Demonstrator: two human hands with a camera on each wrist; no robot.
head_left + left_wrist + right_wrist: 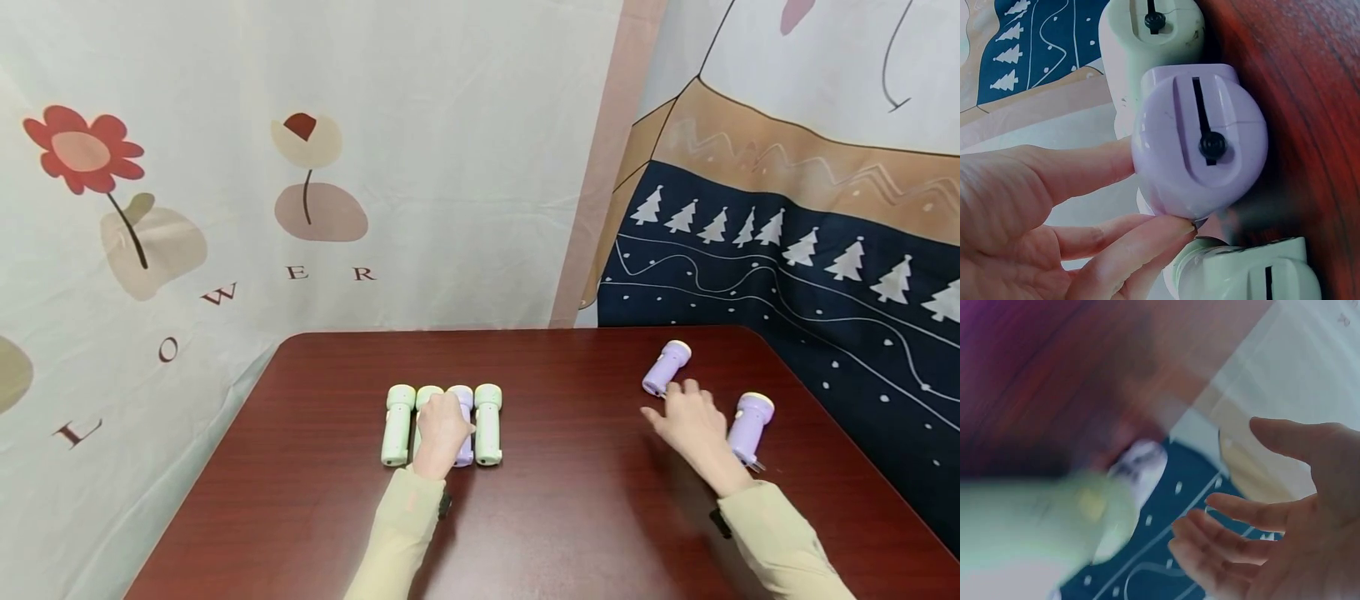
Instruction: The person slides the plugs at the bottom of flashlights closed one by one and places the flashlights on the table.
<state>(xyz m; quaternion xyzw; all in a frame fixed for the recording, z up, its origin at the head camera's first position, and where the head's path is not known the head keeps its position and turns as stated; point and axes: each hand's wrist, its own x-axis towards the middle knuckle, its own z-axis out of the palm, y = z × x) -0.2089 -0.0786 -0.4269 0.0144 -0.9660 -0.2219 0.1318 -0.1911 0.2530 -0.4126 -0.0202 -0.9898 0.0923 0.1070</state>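
Note:
In the head view several small flashlights stand side by side in a row at the middle of the table. My left hand [441, 432] is over the row, its thumb and fingers pinching a purple flashlight [1163, 150] around the end. Next to it are green flashlights [488, 425], one on the right and a partly covered one on the left; another green flashlight [397, 425] ends the row. My right hand [692, 423], fingers spread, reaches between a farther purple flashlight [666, 367] and a nearer purple flashlight [750, 427], holding nothing.
The reddish-brown table [570, 517] has rounded far corners. Behind it hang a pale flower-print curtain [465, 167] and a dark blue cloth [675, 283] with white trees. In the right wrist view a blurred green flashlight [1035, 531] fills the lower left.

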